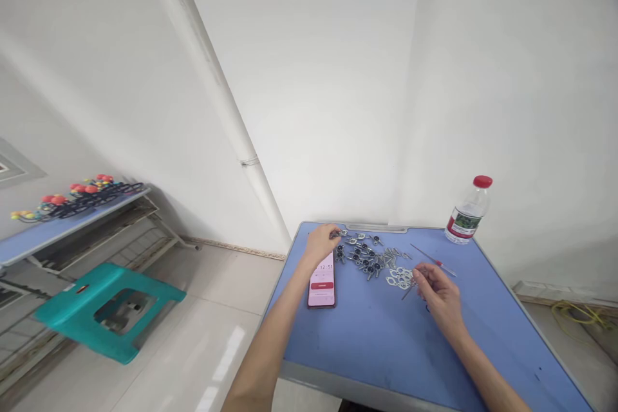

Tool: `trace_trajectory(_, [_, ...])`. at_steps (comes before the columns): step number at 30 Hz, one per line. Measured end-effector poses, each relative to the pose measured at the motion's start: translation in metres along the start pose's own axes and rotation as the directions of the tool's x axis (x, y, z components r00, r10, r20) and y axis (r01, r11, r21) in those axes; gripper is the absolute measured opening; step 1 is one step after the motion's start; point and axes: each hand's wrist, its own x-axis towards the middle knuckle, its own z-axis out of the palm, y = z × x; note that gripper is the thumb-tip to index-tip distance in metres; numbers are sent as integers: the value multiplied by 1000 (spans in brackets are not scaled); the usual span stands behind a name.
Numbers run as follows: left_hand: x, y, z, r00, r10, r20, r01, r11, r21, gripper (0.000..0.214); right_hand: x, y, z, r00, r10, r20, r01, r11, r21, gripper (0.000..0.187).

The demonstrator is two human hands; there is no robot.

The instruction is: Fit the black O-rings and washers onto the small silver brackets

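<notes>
My left hand (321, 243) reaches to the far left end of a scatter of small metal parts (371, 259) on the blue table (381, 341), fingers pinched on one small piece. My right hand (437, 290) rests to the right of the pile, fingers curled round a thin dark tool whose tip points at a cluster of flat silver washers (398, 278). A thin red-handled screwdriver (434, 261) lies just beyond my right hand. A phone (322, 282) with a lit pink screen lies below my left hand.
A clear water bottle (468, 211) with a red cap stands at the table's far right corner by the white wall. A teal plastic stool (109, 309) stands on the tiled floor at left, beside a low blue shelf (62, 225) holding colourful items. Yellow cable (584, 315) lies on the floor at right.
</notes>
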Motion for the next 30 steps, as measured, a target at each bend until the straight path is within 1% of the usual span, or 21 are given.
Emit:
trace_trajectory(3, [27, -12, 13, 997, -65, 46, 61, 994, 87, 21, 1, -2, 0, 1000, -17, -4, 17, 1000, 0, 29])
trace_trajectory(6, [39, -16, 27, 992, -93, 86, 80, 986, 149, 21, 2, -3, -1, 1000, -7, -10, 7, 1000, 6, 29])
trace_trajectory(9, [42, -16, 36, 987, -107, 116, 83, 977, 196, 21, 2, -4, -1, 1000, -3, -3, 3, 1000, -8, 29])
trace_trajectory(13, [44, -18, 42, 982, -127, 138, 90, 966, 243, 18, 2, -8, -2, 1000, -19, 11, 19, 999, -30, 28])
trace_trajectory(17, [47, -18, 46, 981, -130, 145, 88, 960, 267, 30, 2, -11, -2, 1000, -19, -1, 19, 1000, -23, 29])
trace_trajectory(20, [47, -18, 46, 985, -118, 124, 82, 960, 267, 20, 2, -12, -2, 1000, -16, -4, 16, 1000, -14, 29])
trace_trajectory(22, [45, -17, 42, 989, -112, 91, 85, 961, 262, 15, 1, -13, -2, 1000, -21, -2, 21, 1000, -12, 29])
trace_trajectory(25, [33, -11, 33, 996, -88, 27, 79, 966, 245, 19, 2, -14, -2, 1000, -30, -10, 30, 1000, -7, 30])
trace_trajectory(28, [7, 4, 32, 1000, -19, -14, 21, 978, 208, 21, 2, -15, -3, 999, -32, -25, 32, 999, 23, 29])
trace_trajectory(30, [-17, 18, 41, 998, 49, -25, -44, 983, 179, 21, 0, -16, -3, 999, -37, -27, 39, 998, 50, 28])
